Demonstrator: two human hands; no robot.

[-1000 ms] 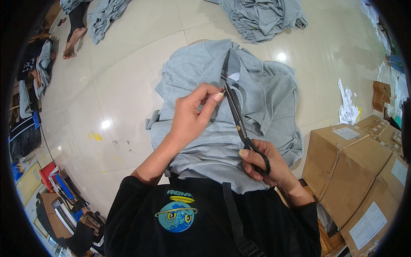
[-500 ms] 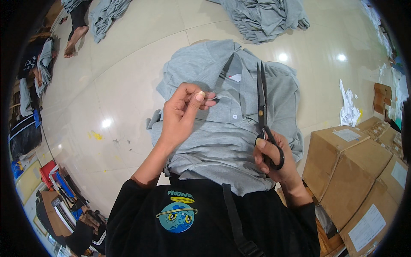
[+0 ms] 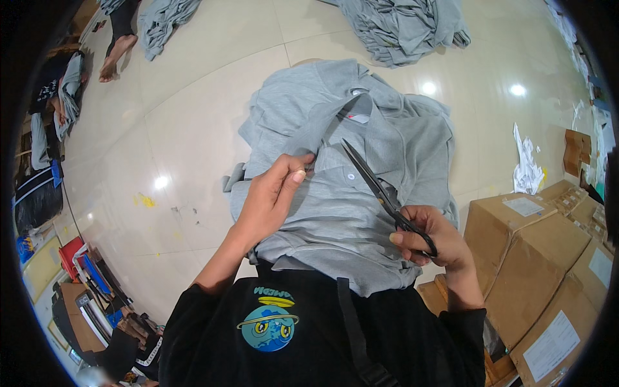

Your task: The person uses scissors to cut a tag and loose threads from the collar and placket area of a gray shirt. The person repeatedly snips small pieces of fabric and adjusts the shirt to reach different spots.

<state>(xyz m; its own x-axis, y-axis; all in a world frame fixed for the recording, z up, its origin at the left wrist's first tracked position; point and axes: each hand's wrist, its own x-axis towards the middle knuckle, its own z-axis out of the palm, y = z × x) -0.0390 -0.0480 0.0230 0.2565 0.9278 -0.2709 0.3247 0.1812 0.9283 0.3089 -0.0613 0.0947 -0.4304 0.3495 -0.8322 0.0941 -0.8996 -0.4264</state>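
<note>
A grey polo shirt (image 3: pixel 300 200) with a collar and a small white button lies spread in front of me, its lower part reaching my lap. My left hand (image 3: pixel 274 193) is closed at the shirt's neck opening, thumb and fingers pinching cloth by the collar edge; the fingertips are partly hidden. In my right hand (image 3: pixel 429 235) are black scissors (image 3: pixel 371 177), held by the handle loops. Their blades are almost together and point up and left over the button placket, toward the collar. A pale label with a red mark shows inside the neck.
More grey garments (image 3: pixel 406 32) are heaped on the tiled floor beyond. Cardboard boxes (image 3: pixel 516 251) stand close on my right. White scraps (image 3: pixel 527 161) lie behind them. Another person's foot (image 3: pixel 117 58) is at the far left, and mixed items (image 3: pixel 97 303) crowd the near left.
The scissors have swung from upright to tilting left, over the placket. My left hand has moved slightly down and turned its fingers onto the collar edge. The collar now stands more folded over.
</note>
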